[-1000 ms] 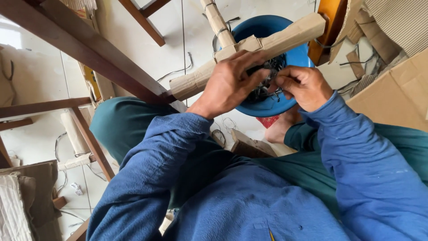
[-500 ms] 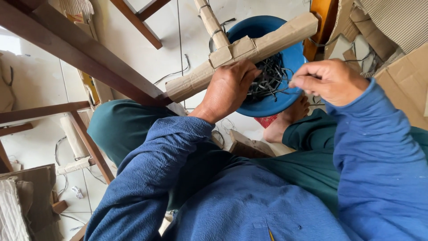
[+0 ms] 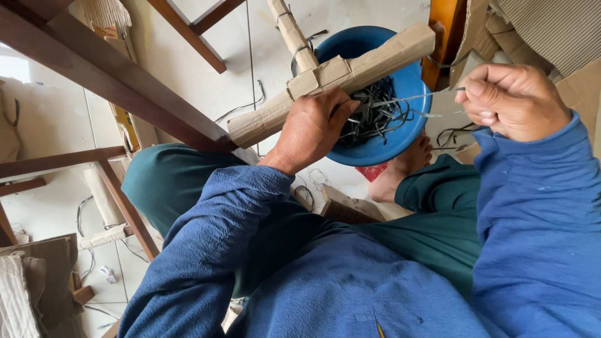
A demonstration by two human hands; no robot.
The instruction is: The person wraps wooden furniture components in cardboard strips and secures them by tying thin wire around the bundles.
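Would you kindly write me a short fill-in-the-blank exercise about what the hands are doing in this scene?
1. The left hand grips a wooden bar wrapped in ____.
2. The right hand pinches a thin strip that runs across to the ____ hand.
3. Behind the wrapped bar, a ____ bowl holds a tangle of dark strips.

Missing words: cardboard; left; blue

My sleeves are deep blue, my trousers dark teal. The bowl is bright blue, filled with black and grey strips. The wrapped bar is plain tan cardboard. The frame rails are dark reddish brown, and the floor tiles are off-white.
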